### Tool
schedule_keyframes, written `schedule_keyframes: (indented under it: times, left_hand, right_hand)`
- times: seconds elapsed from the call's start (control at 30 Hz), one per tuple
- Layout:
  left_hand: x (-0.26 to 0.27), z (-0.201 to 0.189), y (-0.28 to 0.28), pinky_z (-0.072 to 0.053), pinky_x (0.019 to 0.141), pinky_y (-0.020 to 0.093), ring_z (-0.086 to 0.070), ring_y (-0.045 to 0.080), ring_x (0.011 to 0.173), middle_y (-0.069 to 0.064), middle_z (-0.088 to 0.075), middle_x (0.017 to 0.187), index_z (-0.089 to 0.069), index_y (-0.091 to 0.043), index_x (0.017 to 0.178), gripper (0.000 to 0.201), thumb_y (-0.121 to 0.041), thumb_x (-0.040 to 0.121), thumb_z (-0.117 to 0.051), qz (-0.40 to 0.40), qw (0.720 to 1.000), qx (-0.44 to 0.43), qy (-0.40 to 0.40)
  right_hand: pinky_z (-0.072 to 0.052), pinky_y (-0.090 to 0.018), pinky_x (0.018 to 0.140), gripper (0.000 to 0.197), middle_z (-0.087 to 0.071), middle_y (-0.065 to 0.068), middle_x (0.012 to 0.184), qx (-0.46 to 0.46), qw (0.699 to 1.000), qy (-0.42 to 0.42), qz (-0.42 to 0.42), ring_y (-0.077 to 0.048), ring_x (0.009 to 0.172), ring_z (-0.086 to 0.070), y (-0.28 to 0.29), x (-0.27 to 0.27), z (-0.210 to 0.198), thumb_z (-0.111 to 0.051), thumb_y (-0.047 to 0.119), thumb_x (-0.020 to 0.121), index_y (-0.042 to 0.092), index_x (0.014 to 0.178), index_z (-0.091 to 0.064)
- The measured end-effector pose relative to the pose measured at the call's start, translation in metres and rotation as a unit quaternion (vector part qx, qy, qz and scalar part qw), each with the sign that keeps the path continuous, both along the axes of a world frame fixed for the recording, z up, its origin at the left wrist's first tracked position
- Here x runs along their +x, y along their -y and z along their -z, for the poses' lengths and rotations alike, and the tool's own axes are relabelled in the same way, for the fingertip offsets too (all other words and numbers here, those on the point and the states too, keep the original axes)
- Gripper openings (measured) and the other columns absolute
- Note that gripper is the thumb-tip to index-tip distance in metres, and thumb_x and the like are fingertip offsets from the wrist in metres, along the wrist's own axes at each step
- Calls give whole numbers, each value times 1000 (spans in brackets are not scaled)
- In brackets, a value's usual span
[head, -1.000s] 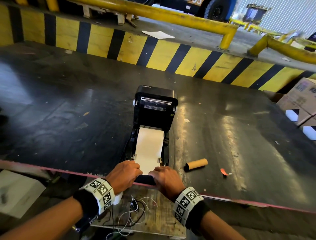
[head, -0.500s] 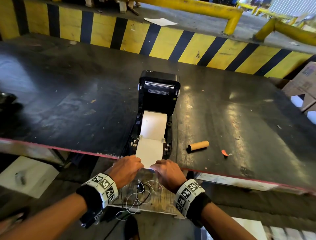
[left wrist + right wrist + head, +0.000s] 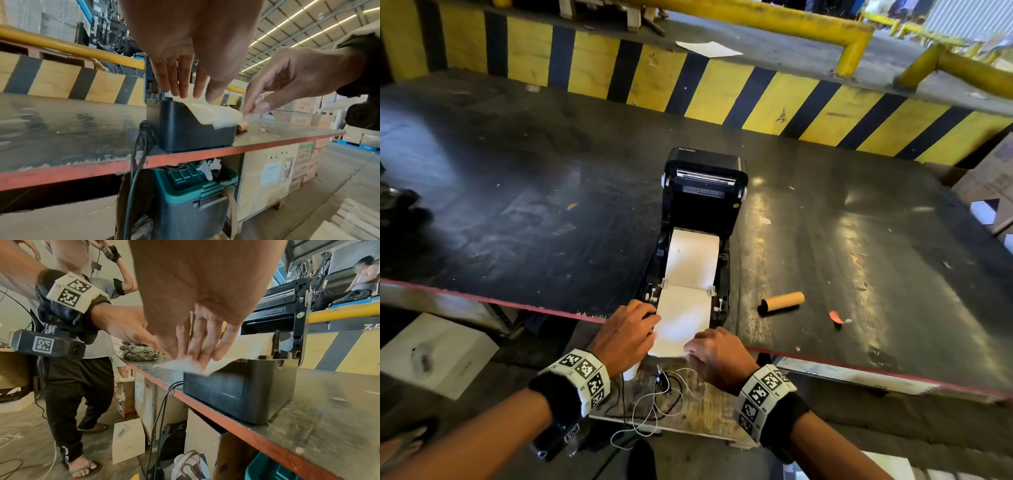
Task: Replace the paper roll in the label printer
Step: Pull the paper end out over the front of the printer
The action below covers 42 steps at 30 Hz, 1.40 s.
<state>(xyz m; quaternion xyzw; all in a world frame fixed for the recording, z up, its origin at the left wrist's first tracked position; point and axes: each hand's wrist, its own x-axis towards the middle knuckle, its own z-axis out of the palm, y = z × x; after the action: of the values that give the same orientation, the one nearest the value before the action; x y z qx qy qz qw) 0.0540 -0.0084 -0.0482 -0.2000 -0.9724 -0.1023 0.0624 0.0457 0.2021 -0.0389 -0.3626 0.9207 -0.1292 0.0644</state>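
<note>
New paper seated in printer, strip drawn out over its front. Old core lies right of printer. Left hand flat, fingers straight on strip; right hand pinches strip end. Lid open; closing left.

The label printer stands at the near edge of the table, its lid raised at the far side. The paper strip runs from inside it over its front lip toward the person. The left hand lies on the strip's left side, the right hand on its right near corner. An empty cardboard core lies on the table right of the printer, a small torn scrap further right. A striped barrier stands behind the table
</note>
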Motion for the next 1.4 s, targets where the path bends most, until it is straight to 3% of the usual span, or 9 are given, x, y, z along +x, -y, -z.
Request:
schedule_keyframes:
  times: [0.17, 0.37, 0.53, 0.7, 0.8, 0.9, 1.03, 1.23, 1.4]
  left_hand:
    - [-37, -28, 5, -54, 80, 36, -64, 23, 102, 7, -69, 110, -67, -12, 105, 44, -38, 80, -42, -14, 999, 12, -26]
    - [-127, -103, 6, -46, 94, 45, -53, 31, 122, 15, -60, 129, -57, -4, 122, 59, -42, 84, -35, -49, 993, 66, -90]
    - [-202, -148, 4, -31, 108, 44, -28, 25, 140, 10, -37, 150, -38, -7, 140, 52, -33, 96, -44, -85, 986, 104, -101]
    - [-249, -161, 4, -28, 112, 44, -18, 23, 144, 7, -26, 155, -33, -11, 143, 51, -36, 99, -33, -78, 996, 47, -12]
    - [-250, -154, 4, -33, 109, 46, -33, 25, 137, 9, -39, 149, -44, -9, 136, 45, -33, 99, -35, -62, 994, 78, 41]
    - [-246, -149, 8, -46, 96, 43, -56, 27, 116, 10, -60, 129, -63, -11, 118, 37, -35, 94, -47, -61, 991, 118, -28]
    - [-232, -151, 12, -48, 78, 39, -59, 26, 93, 8, -62, 97, -68, -12, 95, 25, -33, 83, -65, -56, 982, 157, -84]
    - [-200, -136, 23, -36, 105, 44, -45, 25, 125, 8, -54, 134, -48, -16, 133, 69, -56, 77, -58, -63, 979, 195, -8]
    - [-157, -122, 28, -47, 94, 44, -55, 18, 109, -2, -61, 116, -56, -25, 115, 67, -66, 63, -57, -50, 979, 196, 16]
  right_hand:
    - [-46, -40, 94, 35, -69, -9, 112, -19, 998, -30, 42, -28, 103, -61, -5, -47, -25, -52, 36, 91, 12, 113, -64]
    - [-37, -40, 103, 42, -57, -8, 134, -85, 968, -174, 162, -26, 122, -52, -10, -151, -101, -51, 33, 92, 12, 129, -53]
    - [-28, -40, 109, 51, -38, -8, 150, -56, 956, -158, 242, -25, 136, -35, -16, -217, -148, -43, 37, 96, 13, 140, -38]
    - [-30, -41, 106, 39, -47, -7, 143, -11, 967, -93, 235, -25, 133, -39, -18, -250, -148, -35, 40, 97, 15, 122, -53]
    - [-40, -39, 88, 31, -65, -6, 109, -73, 965, -114, 224, -28, 106, -57, -19, -252, -136, -36, 35, 97, 18, 80, -56]
    - [-47, -39, 75, 32, -67, -6, 85, -146, 949, -160, 228, -30, 84, -61, -22, -247, -132, -51, 30, 93, 14, 67, -62]
    - [-49, -43, 76, 12, -63, -6, 88, -250, 925, -166, 232, -26, 85, -56, -27, -230, -123, -70, 25, 81, 14, 82, -66]
    - [-39, -35, 103, 57, -53, -5, 133, -319, 910, -48, 261, -19, 124, -46, -36, -192, -104, -70, 34, 81, 18, 132, -49]
    - [-45, -30, 94, 57, -55, 2, 125, -301, 931, -49, 200, -10, 112, -51, -48, -154, -83, -72, 40, 77, 21, 127, -53]
